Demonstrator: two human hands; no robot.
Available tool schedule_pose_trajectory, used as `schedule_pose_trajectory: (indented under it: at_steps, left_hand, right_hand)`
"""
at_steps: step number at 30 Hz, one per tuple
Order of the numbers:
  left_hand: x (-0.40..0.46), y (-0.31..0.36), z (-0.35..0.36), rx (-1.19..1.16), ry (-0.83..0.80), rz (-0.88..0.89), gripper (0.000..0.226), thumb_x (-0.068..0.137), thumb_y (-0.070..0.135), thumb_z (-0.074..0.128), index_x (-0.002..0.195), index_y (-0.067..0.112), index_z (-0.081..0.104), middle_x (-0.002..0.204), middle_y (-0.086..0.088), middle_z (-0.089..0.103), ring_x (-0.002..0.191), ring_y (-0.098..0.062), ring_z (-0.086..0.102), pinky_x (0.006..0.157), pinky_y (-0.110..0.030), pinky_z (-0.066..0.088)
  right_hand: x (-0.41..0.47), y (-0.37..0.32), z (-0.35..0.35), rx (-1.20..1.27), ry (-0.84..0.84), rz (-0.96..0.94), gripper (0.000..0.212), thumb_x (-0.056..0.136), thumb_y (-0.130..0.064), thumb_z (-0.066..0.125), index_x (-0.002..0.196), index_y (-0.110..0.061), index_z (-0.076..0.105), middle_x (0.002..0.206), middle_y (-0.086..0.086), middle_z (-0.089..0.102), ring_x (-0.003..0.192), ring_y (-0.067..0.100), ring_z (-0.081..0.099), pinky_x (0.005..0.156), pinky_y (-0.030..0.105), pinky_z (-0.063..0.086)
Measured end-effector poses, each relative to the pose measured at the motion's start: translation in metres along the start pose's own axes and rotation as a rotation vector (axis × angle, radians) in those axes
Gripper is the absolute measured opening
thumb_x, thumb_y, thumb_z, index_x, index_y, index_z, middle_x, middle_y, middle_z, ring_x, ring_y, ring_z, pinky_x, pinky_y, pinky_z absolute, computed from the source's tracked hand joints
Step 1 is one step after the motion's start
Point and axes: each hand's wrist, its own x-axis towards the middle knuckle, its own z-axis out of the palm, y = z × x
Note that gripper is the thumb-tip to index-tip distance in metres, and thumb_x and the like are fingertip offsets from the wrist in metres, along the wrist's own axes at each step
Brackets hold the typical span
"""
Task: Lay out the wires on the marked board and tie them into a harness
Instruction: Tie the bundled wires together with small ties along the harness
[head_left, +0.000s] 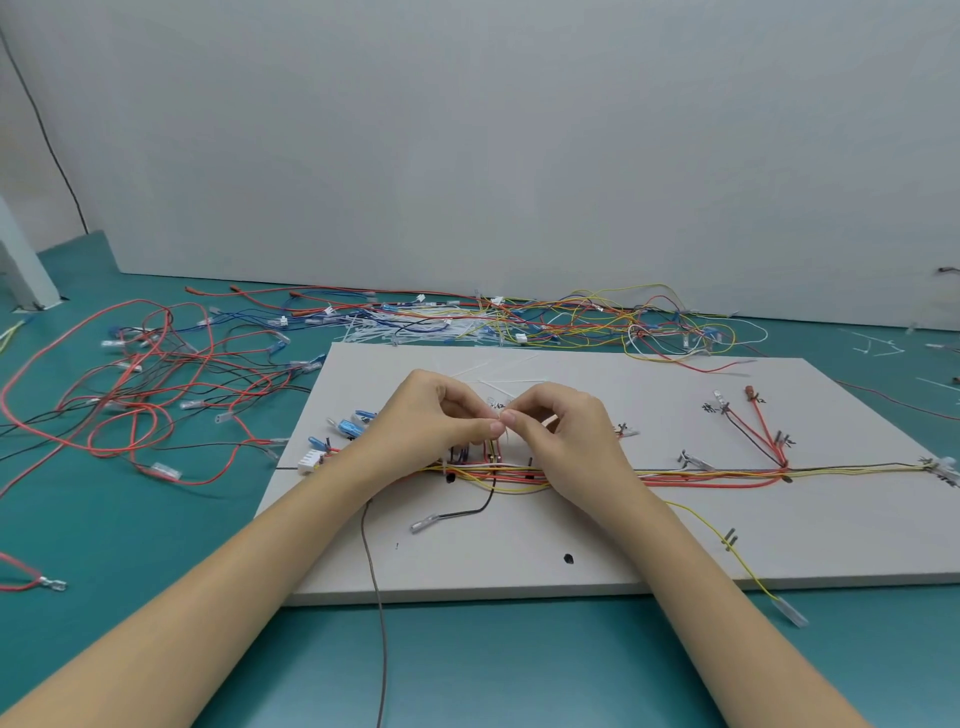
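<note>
While both hands meet above the middle of the board (597, 551), the wire bundle (701, 474) lies directly under them and runs from left to right across the board, so its long axis is crosswise to the person's forearms. The left hand (431, 415) and the right hand (563, 423) are at almost the same height over the bundle, and neither one is clearly nearer to it; their fingertips touch each other just above the place where some red and yellow wires rise a little from the bundle. Both hands have the fingers curled, with thumb and forefinger pressed together. They seem to pinch something thin and pale between them, probably a cable tie (511, 387), whose white tail points away from the person toward the wall. I cannot tell for sure whether each hand holds the tie itself or one of the wires, because the pinch point is very small.

My judgement is that the tie must go around the bundle at a right angle to its long axis, so the next move turns on this crossing. On the right part of the board the bundle already branches toward a red terminal (749, 391). More loose wires (156, 384) lie on the green table (519, 670), to the left and behind the board.
</note>
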Motion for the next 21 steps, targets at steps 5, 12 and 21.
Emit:
schedule_pose_trajectory:
  at_steps: [5,12,21]
  left_hand:
    - [0.0016,-0.0028,0.0015,0.032,0.022,0.031,0.006,0.077,0.012,0.081,0.079,0.016,0.077,0.072,-0.001,0.075,0.071,-0.011,0.072,0.071,-0.026,0.058]
    - [0.0011,-0.0009,0.0028,0.047,0.014,0.083,0.004,0.079,0.008,0.078,0.079,0.011,0.075,0.068,0.003,0.073,0.066,-0.006,0.068,0.063,-0.016,0.05]
    - [0.0001,0.0009,0.0064,0.19,0.036,0.11,0.012,0.078,0.008,0.075,0.071,0.017,0.071,0.068,0.001,0.072,0.064,-0.007,0.064,0.064,-0.021,0.052]
  right_hand:
    - [0.0009,0.0017,0.001,-0.06,-0.015,-0.037,0.009,0.09,-0.013,0.066,0.083,-0.008,0.07,0.08,0.004,0.066,0.076,0.015,0.057,0.064,0.019,0.041]
    - [0.0006,0.0044,0.0033,-0.082,-0.022,-0.05,0.009,0.092,-0.013,0.062,0.085,-0.009,0.065,0.083,0.003,0.064,0.079,0.018,0.056,0.069,0.03,0.045]
    - [0.0019,0.0041,0.0016,-0.082,-0.018,-0.058,0.012,0.093,-0.01,0.059,0.083,-0.017,0.059,0.082,-0.003,0.059,0.078,0.011,0.053,0.065,0.016,0.037]
